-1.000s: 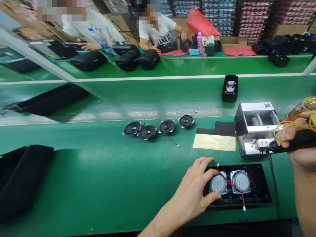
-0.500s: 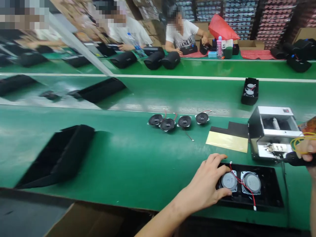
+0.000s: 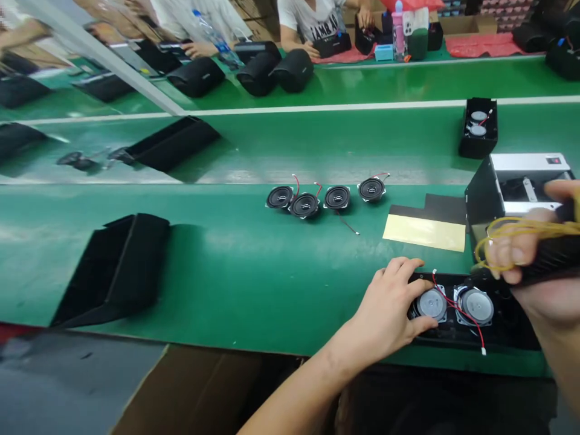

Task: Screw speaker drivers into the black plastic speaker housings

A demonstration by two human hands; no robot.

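My left hand (image 3: 392,305) rests at the left end of a black speaker panel (image 3: 514,320). Its thumb and fingers grip the left-hand speaker driver (image 3: 431,304), which lies with its grey magnet up. Beside that one sits another speaker driver (image 3: 476,306), and red wires with white plugs cross both. At the right edge my right hand (image 3: 521,251) is wrapped around a black electric screwdriver (image 3: 555,260) with yellow cord looped over it. The screwdriver's tip is over the right part of the panel, near the second driver; whether it touches cannot be made out.
A screw feeder (image 3: 530,162) stands behind my right hand. Left of it lie yellow-and-black sheets (image 3: 423,232). Several loose speaker drivers (image 3: 338,197) sit mid-bench. An open black housing (image 3: 118,269) is at left, and another housing with drivers (image 3: 479,130) farther back. People work across the bench.
My right hand has brought the screwdriver left from the feeder to above the panel. My left hand keeps its hold on the left driver. The view has tilted down.
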